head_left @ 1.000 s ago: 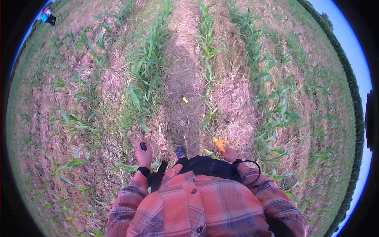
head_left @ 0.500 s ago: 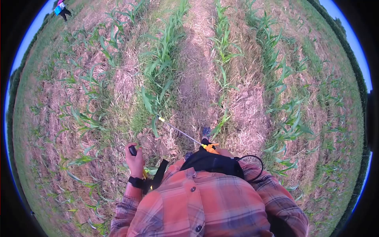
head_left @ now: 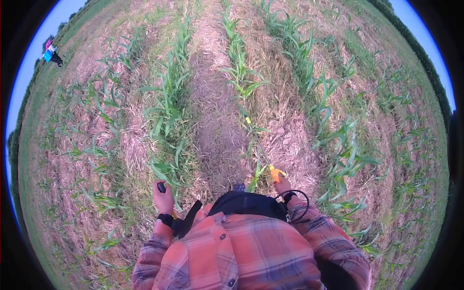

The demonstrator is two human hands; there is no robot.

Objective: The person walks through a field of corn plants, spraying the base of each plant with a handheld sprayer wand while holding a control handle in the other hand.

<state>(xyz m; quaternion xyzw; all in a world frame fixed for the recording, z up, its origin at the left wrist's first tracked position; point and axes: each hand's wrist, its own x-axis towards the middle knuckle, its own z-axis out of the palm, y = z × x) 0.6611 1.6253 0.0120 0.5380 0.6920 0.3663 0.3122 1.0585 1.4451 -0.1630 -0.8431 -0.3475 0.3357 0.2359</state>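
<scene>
- Our two hands are staying apart: the left hand (head_left: 163, 199) is closing around a black grip (head_left: 161, 187), and the right hand (head_left: 283, 185) is closing around the orange handle (head_left: 276, 173) of the wand (head_left: 263, 152).
- The wand is pointing forward and slightly to our left, and its yellow tip (head_left: 248, 120) is hanging over or beside the plants (head_left: 245, 79); we cannot tell if it is touching a leaf.
- We are judging the wand to be light and stiff, but thin, so a small turn of the wrist is probably moving the tip quite much.
- For holding it, the orange handle is looking like the right place; the thin rod is offering little to grip and may be bending under force.
- A black hose (head_left: 308, 205) is looping near the right wrist; it is seeming flexible and springy, and it may be pulling a little.
- The black grip is looking hard, perhaps slippery with a wet palm.
</scene>
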